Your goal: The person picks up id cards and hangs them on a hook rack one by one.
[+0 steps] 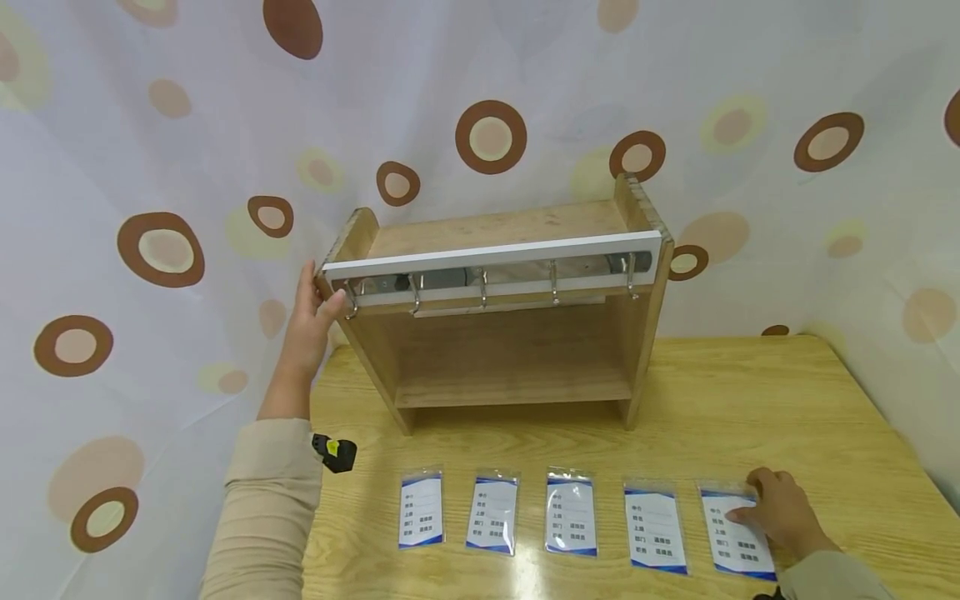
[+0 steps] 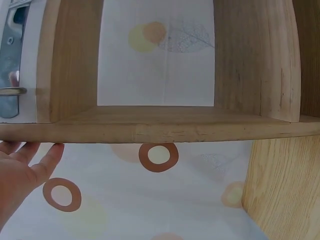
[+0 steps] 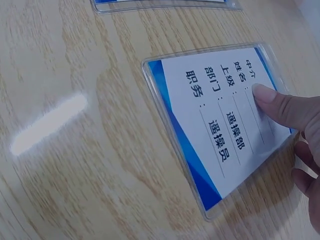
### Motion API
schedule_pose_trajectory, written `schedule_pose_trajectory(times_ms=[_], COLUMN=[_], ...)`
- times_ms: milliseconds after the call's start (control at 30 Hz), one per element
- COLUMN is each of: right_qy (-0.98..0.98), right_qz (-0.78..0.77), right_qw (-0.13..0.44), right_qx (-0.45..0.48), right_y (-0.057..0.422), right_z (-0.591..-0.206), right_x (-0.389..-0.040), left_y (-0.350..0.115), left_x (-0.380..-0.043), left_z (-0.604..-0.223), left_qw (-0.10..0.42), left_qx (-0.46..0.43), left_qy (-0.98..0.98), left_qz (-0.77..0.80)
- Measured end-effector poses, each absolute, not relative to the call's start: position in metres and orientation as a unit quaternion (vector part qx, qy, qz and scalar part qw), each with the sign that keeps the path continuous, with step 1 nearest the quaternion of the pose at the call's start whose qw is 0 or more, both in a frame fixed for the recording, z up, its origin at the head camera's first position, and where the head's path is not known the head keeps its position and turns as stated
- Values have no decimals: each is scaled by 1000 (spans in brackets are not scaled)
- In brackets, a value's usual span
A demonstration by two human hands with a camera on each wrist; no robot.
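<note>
A badge sits at the table, edge pinched by the right hand; a light, level hold looks wisest. Four others lie left of it; beyond, the left hand touches the shelf straight-fingered.

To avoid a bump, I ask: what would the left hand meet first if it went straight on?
The shelf, it seems: the left hand appears to touch its side, though depth is hard to judge.
</note>
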State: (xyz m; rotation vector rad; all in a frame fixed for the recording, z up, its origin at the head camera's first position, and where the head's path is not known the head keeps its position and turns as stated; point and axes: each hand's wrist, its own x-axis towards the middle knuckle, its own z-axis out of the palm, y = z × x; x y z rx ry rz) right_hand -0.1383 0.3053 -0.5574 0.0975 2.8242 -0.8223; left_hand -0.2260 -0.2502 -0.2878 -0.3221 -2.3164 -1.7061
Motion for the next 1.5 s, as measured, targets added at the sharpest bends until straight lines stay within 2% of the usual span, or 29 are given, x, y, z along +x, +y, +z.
schedule_pose_trajectory(times_ms=[267, 567, 867, 1067, 1500], right_qy=[953, 939, 929, 920, 921], right_qz=[-293, -328, -358, -377, -388], right_qw=[77, 95, 79, 93, 33], right_qx=[28, 32, 42, 48, 11], right_y=[305, 309, 311, 310, 292], right_z=[-554, -551, -546, -536, -514], right_x=[-136, -132, -132, -134, -130], left_y=[-248, -248, -249, -249, -244], left_x=[-229, -233, -235, -235, -236], left_z=[-286, -286, -285, -284, -284], left_qw=[114, 124, 124, 121, 181], left_qx=[-112, -148, -136, -111, -32], left_qy=[-790, -779, -782, -779, -742], left_qz=[-592, -597, -595, -606, -644])
